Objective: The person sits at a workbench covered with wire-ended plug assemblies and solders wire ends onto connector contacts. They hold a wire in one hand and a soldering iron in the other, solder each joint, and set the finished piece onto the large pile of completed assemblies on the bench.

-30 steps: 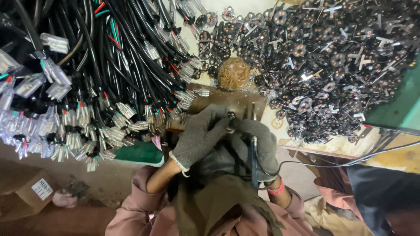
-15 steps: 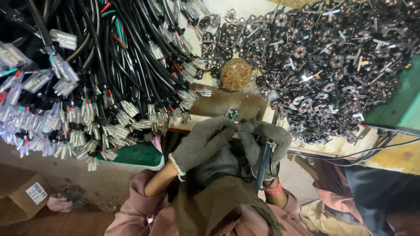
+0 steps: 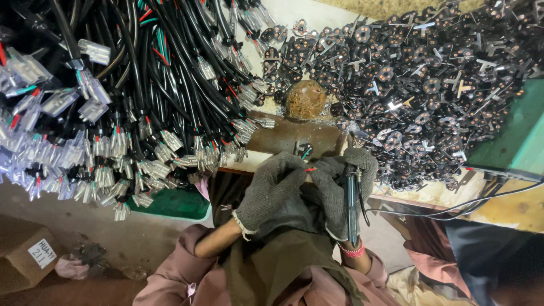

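Observation:
Both my hands wear grey knit gloves and meet at the near edge of a brown wooden block (image 3: 286, 136). My left hand (image 3: 271, 188) pinches thin red and green wire ends (image 3: 309, 161) at a small black part (image 3: 303, 149) seated on the block. My right hand (image 3: 340, 190) grips a dark pen-shaped soldering iron (image 3: 351, 201), its tip up by the wires and its cord trailing right. The fingertips of both hands touch around the wires.
A large bundle of black cables with clear plastic connectors (image 3: 130, 107) covers the left. A heap of small black metal parts (image 3: 419, 85) fills the upper right. A brown lump (image 3: 305, 100) sits behind the block. A green box (image 3: 513, 141) stands at right, a cardboard box (image 3: 25, 258) on the floor.
My hands have shifted slightly right and closed in on the small part at the block's edge. The soldering iron has swung from leaning left to nearly upright in my right hand.

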